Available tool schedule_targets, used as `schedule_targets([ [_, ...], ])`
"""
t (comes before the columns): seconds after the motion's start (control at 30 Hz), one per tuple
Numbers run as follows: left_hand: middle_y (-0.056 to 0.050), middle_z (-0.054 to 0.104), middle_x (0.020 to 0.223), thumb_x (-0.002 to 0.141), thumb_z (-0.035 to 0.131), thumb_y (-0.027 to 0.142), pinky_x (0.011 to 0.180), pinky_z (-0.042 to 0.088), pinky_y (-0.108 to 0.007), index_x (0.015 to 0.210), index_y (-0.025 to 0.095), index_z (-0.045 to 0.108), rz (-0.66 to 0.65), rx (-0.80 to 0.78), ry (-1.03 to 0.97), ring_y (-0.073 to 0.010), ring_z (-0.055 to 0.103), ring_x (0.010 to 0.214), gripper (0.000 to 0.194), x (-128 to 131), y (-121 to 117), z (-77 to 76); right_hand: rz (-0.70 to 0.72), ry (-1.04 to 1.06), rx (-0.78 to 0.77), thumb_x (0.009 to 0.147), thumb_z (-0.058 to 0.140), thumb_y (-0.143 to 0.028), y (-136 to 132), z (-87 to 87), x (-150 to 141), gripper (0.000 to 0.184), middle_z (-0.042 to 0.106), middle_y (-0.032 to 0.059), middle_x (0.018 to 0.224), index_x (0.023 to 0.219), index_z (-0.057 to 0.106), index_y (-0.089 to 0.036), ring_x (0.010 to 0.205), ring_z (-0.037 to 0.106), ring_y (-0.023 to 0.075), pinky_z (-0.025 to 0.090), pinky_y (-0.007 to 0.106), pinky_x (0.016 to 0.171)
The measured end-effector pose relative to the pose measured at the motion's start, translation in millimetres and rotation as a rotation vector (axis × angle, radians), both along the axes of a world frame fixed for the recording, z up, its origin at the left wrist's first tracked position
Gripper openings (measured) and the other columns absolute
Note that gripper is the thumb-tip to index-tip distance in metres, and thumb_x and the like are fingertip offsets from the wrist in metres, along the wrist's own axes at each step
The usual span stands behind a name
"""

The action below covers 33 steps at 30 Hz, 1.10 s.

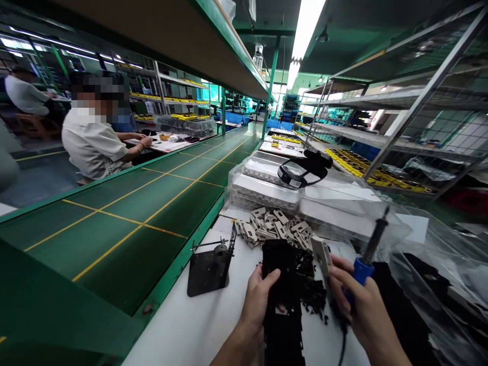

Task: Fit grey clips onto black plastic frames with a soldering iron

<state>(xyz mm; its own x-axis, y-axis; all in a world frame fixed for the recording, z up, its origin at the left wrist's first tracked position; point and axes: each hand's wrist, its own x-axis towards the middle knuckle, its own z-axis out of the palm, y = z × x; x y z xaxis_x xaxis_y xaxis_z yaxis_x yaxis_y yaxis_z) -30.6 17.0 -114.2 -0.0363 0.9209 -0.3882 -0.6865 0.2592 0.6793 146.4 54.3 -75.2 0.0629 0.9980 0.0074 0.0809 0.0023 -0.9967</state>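
My left hand (259, 295) grips the edge of a long black strip (284, 335), thumb on top; it looks like cloth, with a small cut-out near the middle. In my right hand (356, 295) is a soldering iron (364, 264) with a blue handle, its tip pointing up and away. The fingers of that hand also pinch a beige slotted plastic piece (322, 252) beside the strip. Small black scraps (314, 295) lie between my hands. Beyond them is a pile of similar beige pieces (272, 227). A cord runs down from the iron.
A black metal stand (209, 272) is on the white table at left, beside a green conveyor (171, 198). Clear plastic trays (263, 190) carry a black strapped object (303, 170). At right are a clear bin (438, 274) and wire shelves (412, 101). A co-worker (95, 137) sits across the conveyor.
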Motion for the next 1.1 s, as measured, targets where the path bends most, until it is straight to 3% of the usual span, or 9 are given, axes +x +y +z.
schedule_targets([
  [0.1,-0.009,0.072,0.089,0.083,0.068,0.035,0.062,0.054,-0.03,0.113,0.015,0.059,-0.015,-0.02,-0.089,-0.0212,0.07,0.072,0.037,7.5,-0.7,-0.8,0.098,0.277,-0.161,0.079,0.073,-0.044,-16.7,-5.4,-6.0,0.057,0.04,-0.0088,0.036,0.123,0.06,-0.01,0.032,0.024,0.0055,0.013,0.02,0.036],
  [0.2,-0.016,0.074,0.094,0.087,0.06,0.032,0.073,0.056,-0.038,0.111,0.009,0.062,-0.098,-0.072,-0.177,-0.0267,0.071,0.083,0.033,8.7,-0.5,1.4,0.129,0.252,-0.171,0.076,0.076,-0.046,-14.5,-17.4,-11.4,0.059,0.047,-0.0069,0.039,0.123,0.061,-0.013,0.031,0.025,0.0049,0.012,0.019,0.035],
  [0.3,-0.02,0.074,0.095,0.091,0.054,0.042,0.078,0.056,-0.044,0.111,0.002,0.065,-0.238,-0.112,-0.272,-0.0281,0.071,0.082,0.045,6.0,0.1,4.4,0.103,0.154,-0.122,0.072,0.078,-0.048,-10.7,-30.8,-11.2,0.056,0.048,-0.0062,0.042,0.116,0.065,-0.014,0.033,0.03,0.0064,0.015,0.02,0.036],
  [0.4,-0.019,0.074,0.094,0.09,0.054,0.053,0.077,0.056,-0.043,0.112,0.002,0.067,-0.337,-0.12,-0.325,-0.0274,0.07,0.079,0.056,5.9,-0.5,6.1,0.092,0.106,-0.053,0.072,0.079,-0.046,-11.6,-39.9,-8.9,0.044,0.044,-0.0071,0.047,0.104,0.069,-0.018,0.04,0.035,0.0088,0.025,0.021,0.038],
  [0.53,-0.017,0.075,0.089,0.088,0.062,0.038,0.078,0.054,-0.032,0.106,0.003,0.07,-0.341,-0.113,-0.295,-0.0231,0.07,0.08,0.04,13.2,-4.5,5.2,0.048,0.076,0.059,0.072,0.078,-0.043,-12.6,-44.0,-7.3,0.028,0.058,0.0023,0.088,0.086,0.072,-0.02,0.055,0.047,0.0109,0.046,0.027,0.051],
  [0.63,-0.015,0.074,0.091,0.083,0.068,0.028,0.077,0.053,-0.031,0.106,0.006,0.07,-0.299,-0.11,-0.203,-0.0217,0.069,0.082,0.033,19.6,-8.1,1.3,0.03,0.031,0.065,0.071,0.078,-0.041,-11.4,-44.3,-6.2,0.026,0.056,0.0019,0.09,0.086,0.075,-0.021,0.06,0.049,0.0121,0.045,0.026,0.054],
  [0.87,-0.011,0.073,0.1,0.079,0.074,0.035,0.069,0.052,-0.031,0.113,0.014,0.069,-0.196,0.041,0.179,-0.0254,0.066,0.09,0.041,24.0,-7.8,-4.9,-0.007,-0.057,-0.009,0.075,0.072,-0.051,-19.6,-39.2,-8.3,0.041,0.065,0.0028,0.084,0.103,0.074,-0.021,0.075,0.059,0.0216,0.048,0.033,0.07],
  [0.97,-0.011,0.074,0.099,0.077,0.077,0.034,0.079,0.051,-0.033,0.111,0.013,0.07,-0.143,0.174,0.371,-0.0272,0.066,0.093,0.04,25.5,-8.1,-2.2,-0.047,-0.183,-0.043,0.074,0.073,-0.054,-26.7,-39.9,-11.1,0.036,0.063,-0.0006,0.072,0.088,0.07,-0.021,0.066,0.054,0.0186,0.045,0.03,0.065],
  [1.1,-0.011,0.073,0.105,0.076,0.078,0.029,0.089,0.05,-0.036,0.111,0.015,0.07,-0.122,0.311,0.405,-0.0309,0.066,0.1,0.038,30.0,-12.1,1.3,0.014,-0.163,-0.07,0.075,0.073,-0.053,-33.1,-44.2,-15.3,0.035,0.055,-0.0025,0.065,0.074,0.061,-0.021,0.065,0.05,0.0169,0.044,0.029,0.065],
])
